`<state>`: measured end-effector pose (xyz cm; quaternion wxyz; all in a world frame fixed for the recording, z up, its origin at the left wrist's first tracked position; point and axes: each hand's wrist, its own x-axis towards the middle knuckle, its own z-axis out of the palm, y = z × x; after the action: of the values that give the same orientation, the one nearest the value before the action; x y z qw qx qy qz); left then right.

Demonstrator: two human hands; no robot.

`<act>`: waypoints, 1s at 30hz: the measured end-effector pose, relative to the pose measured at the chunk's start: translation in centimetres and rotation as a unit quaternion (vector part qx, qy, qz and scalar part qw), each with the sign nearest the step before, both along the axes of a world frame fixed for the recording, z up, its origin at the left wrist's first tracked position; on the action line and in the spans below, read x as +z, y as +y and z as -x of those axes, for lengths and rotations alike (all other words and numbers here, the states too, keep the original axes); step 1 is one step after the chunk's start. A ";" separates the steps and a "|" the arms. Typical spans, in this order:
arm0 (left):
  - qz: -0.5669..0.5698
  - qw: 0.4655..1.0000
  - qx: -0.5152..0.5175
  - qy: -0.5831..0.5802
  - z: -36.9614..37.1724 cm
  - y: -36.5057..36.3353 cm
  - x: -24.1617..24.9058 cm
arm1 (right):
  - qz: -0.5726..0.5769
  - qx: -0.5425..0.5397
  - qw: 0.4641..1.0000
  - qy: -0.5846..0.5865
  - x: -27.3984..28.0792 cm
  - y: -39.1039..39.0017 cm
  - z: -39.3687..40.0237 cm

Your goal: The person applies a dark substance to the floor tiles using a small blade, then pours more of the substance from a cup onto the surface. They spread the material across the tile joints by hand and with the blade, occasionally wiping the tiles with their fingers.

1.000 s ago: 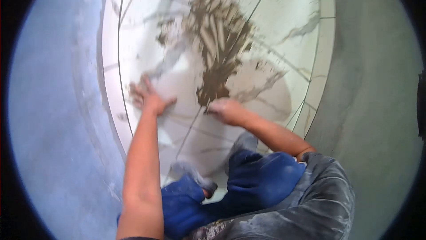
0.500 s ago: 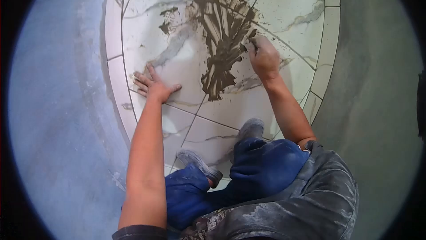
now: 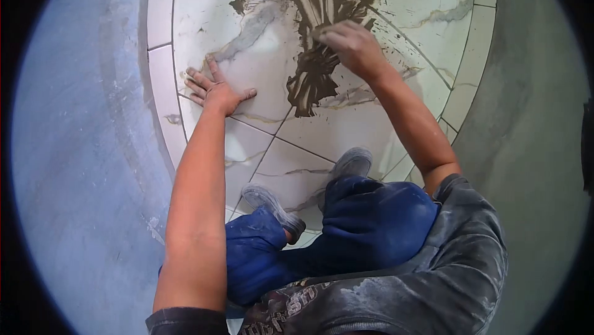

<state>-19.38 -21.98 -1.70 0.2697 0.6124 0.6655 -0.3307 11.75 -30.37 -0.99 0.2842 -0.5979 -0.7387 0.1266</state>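
Observation:
My left hand (image 3: 218,92) lies spread on the white marble-patterned tiles (image 3: 263,65), bearing down with its fingers apart. My right hand (image 3: 354,49) is closed above a dark brown smear of wet paste (image 3: 314,81) that looks like grout. A small thing seems pinched in the fingertips of that hand, but the fingers hide what it is. Streaks run through the paste where it has been spread across the tiles and over their joints. Brown marks also show on the fingers.
A smaller brown patch (image 3: 239,4) lies left of the main smear. Border tiles (image 3: 159,78) edge the floor, with a bluish wall (image 3: 80,124) on the left and a grey surface (image 3: 526,143) on the right. My shoes (image 3: 352,163) rest on the tiles close by.
My right hand has moved leftward from the smear's right edge to over its middle. My left hand stays at the same spot on the tile. The view has shifted slightly.

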 end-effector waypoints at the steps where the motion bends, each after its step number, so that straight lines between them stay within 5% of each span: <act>1: 0.001 1.000 0.000 -0.002 -0.2 0.0 0.2 | 0.003 0.056 0.998 -0.004 -0.3 -0.6 0.3; 5: 0.011 1.000 -0.004 -0.003 0.0 0.1 0.2 | 0.041 0.072 0.996 -0.010 1.5 -5.9 2.2; 8: 0.009 1.000 -0.004 0.000 -0.2 0.1 0.5 | 0.150 0.044 0.984 0.088 2.4 -7.3 3.2; 10: 0.009 1.000 -0.006 0.003 -0.3 0.2 0.2 | 0.324 -0.012 0.941 0.094 2.2 -7.0 3.9; 17: 0.008 1.000 -0.004 -0.005 -0.2 0.0 0.5 | 0.223 -0.134 0.961 0.096 1.9 -1.8 1.2; 20: 0.000 1.000 -0.002 -0.008 0.1 0.0 0.1 | 0.180 -0.123 0.971 0.095 1.8 0.0 0.8; 22: 0.002 1.000 -0.002 -0.005 -0.1 -0.1 0.1 | 0.053 -0.058 0.997 0.021 0.4 0.5 0.8; 28: 0.010 1.000 -0.009 0.002 0.0 0.1 0.3 | 0.077 0.073 0.994 -0.022 1.4 -4.5 2.0; 30: 0.005 1.000 -0.009 -0.001 -0.1 0.1 0.3 | 0.107 0.018 0.994 0.033 1.9 -6.3 3.6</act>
<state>-19.24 -21.87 -1.40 0.2702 0.6172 0.6581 -0.3361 8.14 -36.70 0.88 0.2408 -0.6072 -0.7216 0.2292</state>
